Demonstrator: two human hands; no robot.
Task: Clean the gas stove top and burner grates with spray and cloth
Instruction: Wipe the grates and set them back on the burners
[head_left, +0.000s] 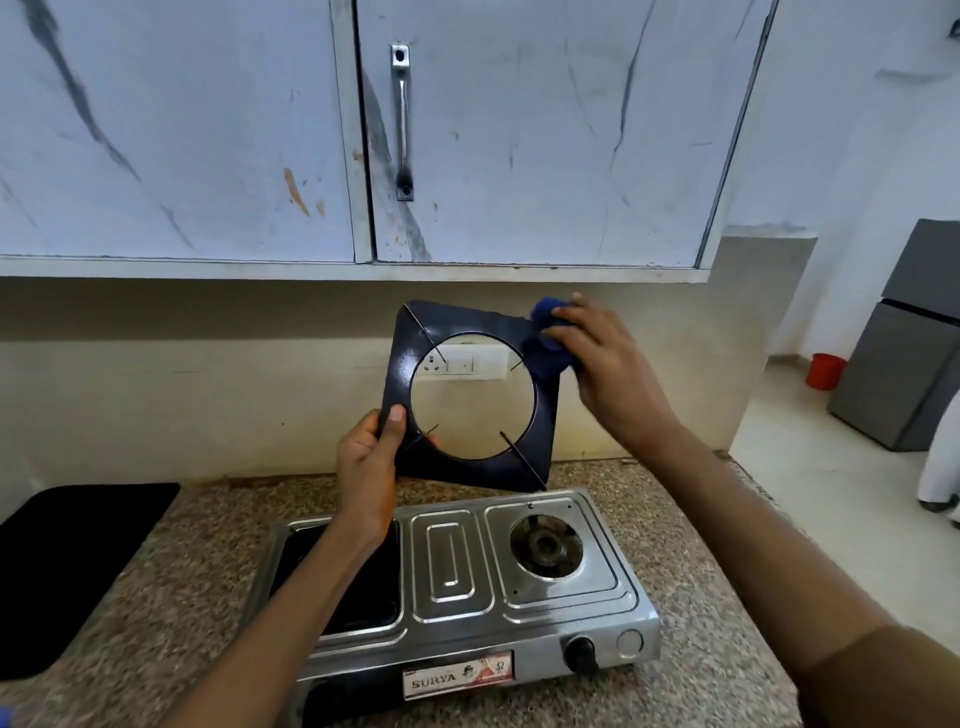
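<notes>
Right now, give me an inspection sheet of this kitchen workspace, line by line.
Surface: speckled granite counter, with a black mat at the left.
Job's things: steel two-burner stove, its right burner bare; black burner grate lifted above it; blue cloth on the grate's upper right corner. No spray bottle seen.
Clutter: nothing seen.
Hands: left hand grips the grate's lower left corner; right hand presses the cloth to the grate.
Cables: nothing seen; a wall socket shows through the grate's hole.
Surroundings: marbled wall cabinets, grey fridge, red bucket on the floor.
</notes>
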